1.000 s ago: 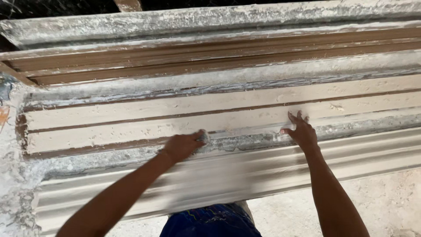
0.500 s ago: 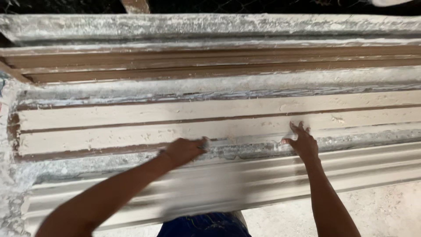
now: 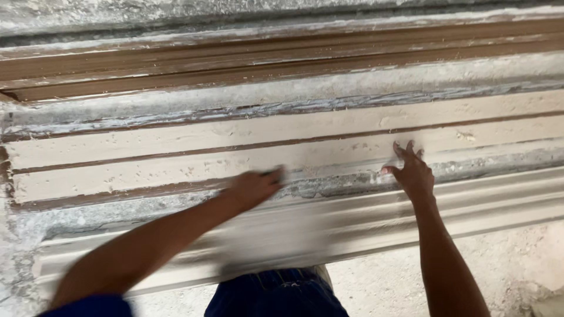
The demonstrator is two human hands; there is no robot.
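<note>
1. While my left hand [image 3: 254,188] blurs across the plaster, its fingers are curled shut around a small dark tool [image 3: 275,172], too smeared to name, whose tip peeks out past my knuckles.
2. My right hand [image 3: 413,174] lies open and flat, fingers spread, pressed against the pale plaster strip [image 3: 329,155] to the right of the left hand.
3. That strip sits in a long mould [image 3: 147,117] straight ahead of both hands; its grey, crusted rim runs just beyond my fingertips.
4. As I judge it, the plaster is already poured and levelled along the whole stretch I can see. Its face looks mostly even, with small pits and scuffs left of my left hand and a few marks to the right of my right hand, so the smoothing seems partly done.
5. The strip's long axis runs left to right across my view, rising slightly toward the right.
6. Nearer to me than both hands lies a white ribbed moulding [image 3: 487,202], parallel to the strip, its ends out of view.
</note>
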